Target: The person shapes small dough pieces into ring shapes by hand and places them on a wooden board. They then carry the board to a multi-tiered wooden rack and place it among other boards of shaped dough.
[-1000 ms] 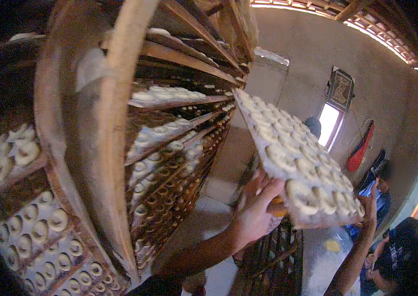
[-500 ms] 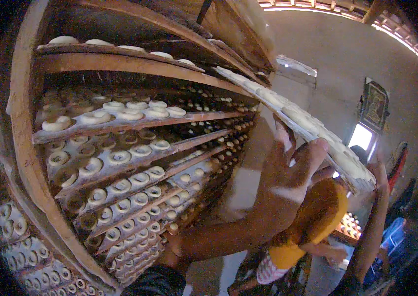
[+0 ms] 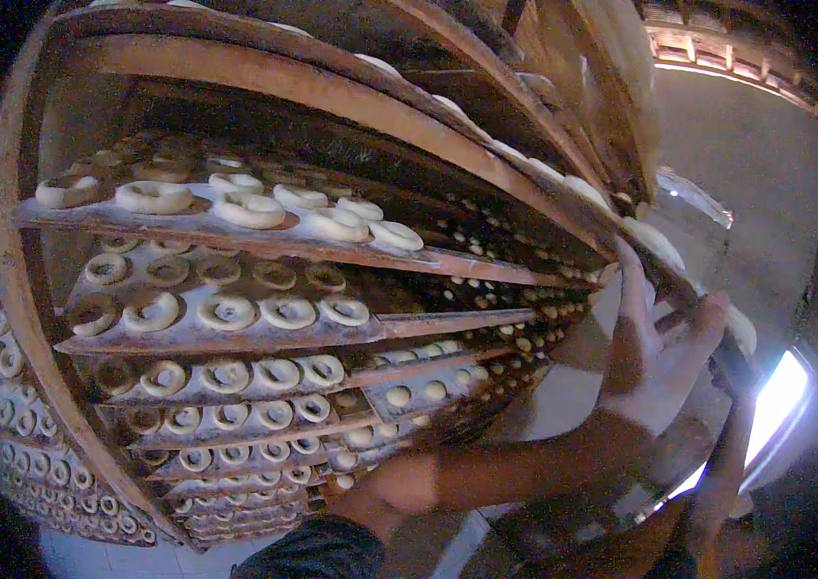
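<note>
— Sliding in now, is it? A second ago that long board (image 3: 563,183) of dough rings was out in the open room, carried flat at about three o'clock.

— Yes, and now it runs up from four o'clock toward eleven, laid along the top of the wooden rack (image 3: 23,289). Nearest to us, the left hand (image 3: 655,362) is under the board's near end, at about three o'clock, palm up, fingers (image 3: 633,289) spread and pressed against the underside.

— Clamped on it?

— Bearing it more than gripping. The fingers are apart, thumb out toward the window (image 3: 776,405); I'd call it a flat support, not a pinch.

— And the right hand?

— Lower, near four o'clock, a right forearm (image 3: 727,463) rises to the board's end, but the hand itself is dark against the light. I cannot tell how its fingers lie.

— So what does the shift mean?

— By my reading, the board has gone from being carried to being shelved: most of its length lies at rack level, with only the near end left in the hands.

— Farther in?

— Filled boards (image 3: 235,227) stack below, from nine o'clock down to seven, each with rows of pale dough rings (image 3: 153,196). The view has swung close to them, so they fill the left half.
</note>
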Demonstrator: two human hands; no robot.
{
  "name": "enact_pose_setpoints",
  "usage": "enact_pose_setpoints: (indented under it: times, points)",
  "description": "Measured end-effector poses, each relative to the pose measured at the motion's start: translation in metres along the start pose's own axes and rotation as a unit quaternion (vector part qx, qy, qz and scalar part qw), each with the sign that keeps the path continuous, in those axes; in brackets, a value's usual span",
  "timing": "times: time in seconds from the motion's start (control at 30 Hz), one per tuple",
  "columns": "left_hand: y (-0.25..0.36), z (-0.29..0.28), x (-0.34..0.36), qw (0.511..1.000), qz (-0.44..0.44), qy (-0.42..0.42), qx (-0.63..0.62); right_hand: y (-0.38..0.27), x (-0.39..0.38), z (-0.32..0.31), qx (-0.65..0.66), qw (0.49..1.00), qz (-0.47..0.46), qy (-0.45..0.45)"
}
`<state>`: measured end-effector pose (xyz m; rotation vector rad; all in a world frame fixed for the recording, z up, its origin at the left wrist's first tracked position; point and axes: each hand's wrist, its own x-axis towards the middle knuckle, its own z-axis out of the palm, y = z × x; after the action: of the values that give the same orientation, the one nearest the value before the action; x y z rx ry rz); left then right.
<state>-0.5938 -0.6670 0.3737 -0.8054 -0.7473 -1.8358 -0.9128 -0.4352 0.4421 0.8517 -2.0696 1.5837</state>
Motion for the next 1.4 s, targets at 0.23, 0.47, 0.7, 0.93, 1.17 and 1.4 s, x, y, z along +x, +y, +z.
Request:
enact_pose_setpoints:
  times: [0.23, 0.47, 0.7, 0.93, 1.17, 1.4]
  points:
    - [-0.054, -0.035, 0.040, 0.969, 0.148, 0.093, 0.172, 0.046, 0.096, 0.118, 0.053, 0.997, -0.049, -0.041]
    - [-0.097, -0.059, 0.082, 0.856, 0.291, 0.216, 0.368, 0.054, 0.167, 0.257, 0.116, 0.984, -0.105, -0.081]
    - [-0.113, -0.090, 0.119, 0.891, 0.311, 0.178, 0.280, 0.059, 0.256, 0.311, 0.102, 0.984, -0.143, -0.025]
    - [-0.132, -0.146, 0.174, 0.907, 0.283, 0.145, 0.276, 0.052, 0.331, 0.353, 0.077, 0.987, -0.140, 0.026]
    - [-0.142, -0.142, 0.190, 0.904, 0.338, 0.153, 0.213, 0.058, 0.366, 0.382, 0.049, 0.991, -0.108, 0.061]
    - [-0.137, -0.155, 0.188, 0.899, 0.293, 0.209, 0.251, 0.070, 0.377, 0.380, -0.015, 0.985, -0.051, 0.163]
